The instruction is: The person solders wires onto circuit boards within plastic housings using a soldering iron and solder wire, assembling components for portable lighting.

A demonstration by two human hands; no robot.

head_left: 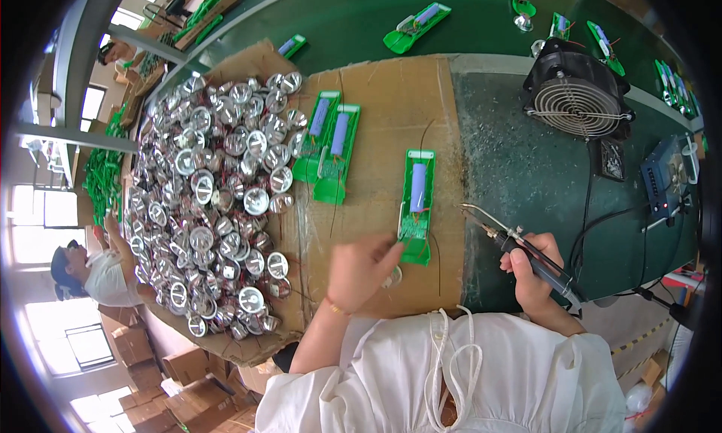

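Note:
A green plastic holder [416,205] with a purple cylindrical battery and a small circuit board lies on the cardboard sheet [391,109] in front of me. My left hand [359,271] touches the holder's near end with its fingertips and covers a small shiny reflector [392,277] at its edge. My right hand [532,271] grips a black soldering iron [526,249]; the iron's metal tip points left, toward the holder, a short way off it.
A big heap of silver reflectors with red wires [218,200] fills the left. Two more green holders [329,143] lie beyond. A black fan [577,94] and blue soldering station [665,179] stand right. Another person [94,271] sits far left, by cardboard boxes.

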